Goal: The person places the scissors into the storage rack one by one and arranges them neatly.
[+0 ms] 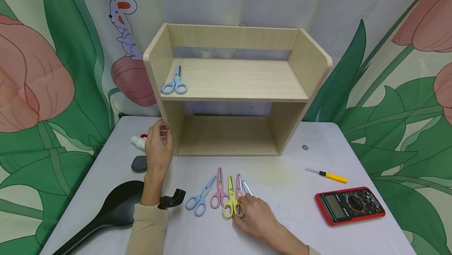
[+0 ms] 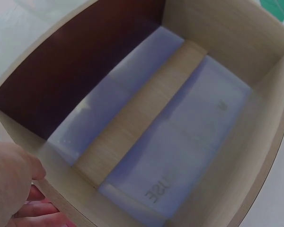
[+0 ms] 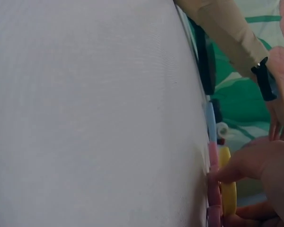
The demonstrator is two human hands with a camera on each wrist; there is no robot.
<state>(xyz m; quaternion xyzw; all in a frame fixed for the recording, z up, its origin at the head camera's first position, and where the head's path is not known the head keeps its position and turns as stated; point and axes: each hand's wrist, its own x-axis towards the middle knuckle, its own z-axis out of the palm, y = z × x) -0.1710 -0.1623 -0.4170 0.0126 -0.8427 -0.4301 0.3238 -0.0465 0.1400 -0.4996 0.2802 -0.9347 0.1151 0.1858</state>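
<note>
My left hand [image 1: 159, 149] grips the left side panel of a two-level wooden shelf [image 1: 226, 78]. In the left wrist view, its thumb lies at the panel's edge and the fingers are outside. On the table, my right hand [image 1: 259, 217] pinches yellow scissors [image 1: 231, 197] by the handle loops. Beside them lie blue scissors [image 1: 200, 200], pink scissors [image 1: 219, 192] and a second pink pair [image 1: 238, 184]. Another blue pair [image 1: 246, 187] shows only its blades; the hand hides the rest. More blue scissors [image 1: 174, 84] stand on the upper level at left, blades toward the back.
Right of the shelf are a washer [image 1: 305, 147], a yellow screwdriver [image 1: 333, 177] and a red-cased multimeter [image 1: 349, 204]. At left, near my forearm, lie a white bottle [image 1: 138, 142], a dark rounded object [image 1: 139, 164] and a large black ladle [image 1: 121, 204].
</note>
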